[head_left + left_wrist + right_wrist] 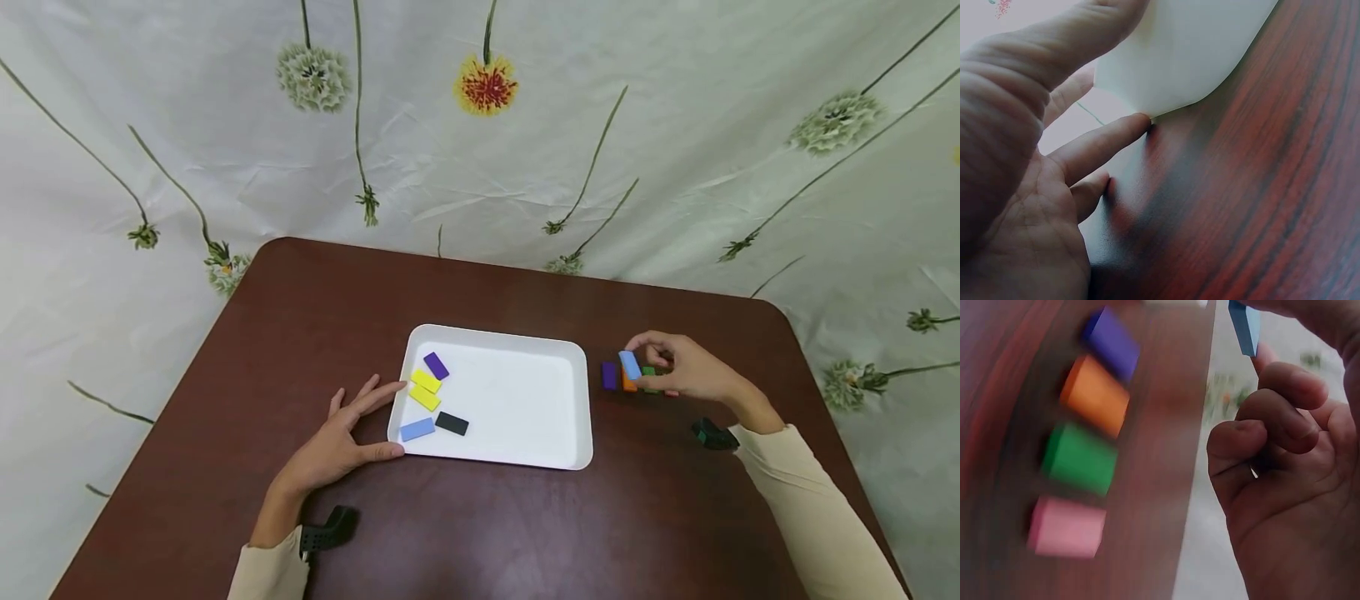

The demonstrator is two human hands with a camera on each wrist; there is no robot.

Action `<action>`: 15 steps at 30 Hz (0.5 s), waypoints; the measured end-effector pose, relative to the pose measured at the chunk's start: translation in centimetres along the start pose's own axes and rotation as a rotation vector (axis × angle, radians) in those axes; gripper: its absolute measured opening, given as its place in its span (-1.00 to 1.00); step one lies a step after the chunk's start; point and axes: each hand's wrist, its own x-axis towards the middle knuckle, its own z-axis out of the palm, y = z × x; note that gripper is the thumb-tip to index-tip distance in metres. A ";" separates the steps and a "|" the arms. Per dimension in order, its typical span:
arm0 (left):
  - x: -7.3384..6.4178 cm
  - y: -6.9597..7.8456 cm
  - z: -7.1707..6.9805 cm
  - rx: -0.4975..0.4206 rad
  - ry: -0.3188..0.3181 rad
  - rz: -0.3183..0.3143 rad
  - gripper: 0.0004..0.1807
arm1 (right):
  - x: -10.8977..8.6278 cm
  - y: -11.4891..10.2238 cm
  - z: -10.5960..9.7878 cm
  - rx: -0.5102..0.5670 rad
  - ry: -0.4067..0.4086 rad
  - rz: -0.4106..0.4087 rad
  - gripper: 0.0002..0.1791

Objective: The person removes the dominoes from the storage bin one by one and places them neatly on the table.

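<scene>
Between thumb and index finger, my right hand (pixel 693 367) pinches a light blue block (pixel 630 365), held above a row of blocks right of the tray. That row has a purple block (pixel 1112 344), an orange block (pixel 1096 395), a green block (pixel 1081 459) and a pink block (pixel 1068 527). My left hand (pixel 333 446) touches the left side of the white tray (pixel 510 337) with spread, fairly straight fingers. Inside the tray's left part lie a purple block (pixel 436 365), two yellow blocks (pixel 425 388), a black block (pixel 452 423) and a blue block (pixel 417 429).
The dark brown table (pixel 525 525) has rounded far corners. Behind it hangs a pale cloth (pixel 450 158) with a flower print. A black wrist device (pixel 330 529) sits at the left wrist, and another device (pixel 714 435) at the right.
</scene>
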 end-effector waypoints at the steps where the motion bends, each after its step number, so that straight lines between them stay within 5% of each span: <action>1: 0.1 0.0 0.0 0.001 0.001 0.001 -0.07 | -0.6 0.6 -0.3 -0.007 0.023 0.001 -0.53; 6: 0.4 0.1 0.0 0.001 -0.004 0.015 -0.09 | -3.4 3.3 -1.3 -0.076 0.126 0.037 -0.55; 15: 0.0 0.0 0.1 -0.007 0.000 0.003 -0.05 | -5.5 7.0 -1.7 -0.035 0.149 0.122 -0.51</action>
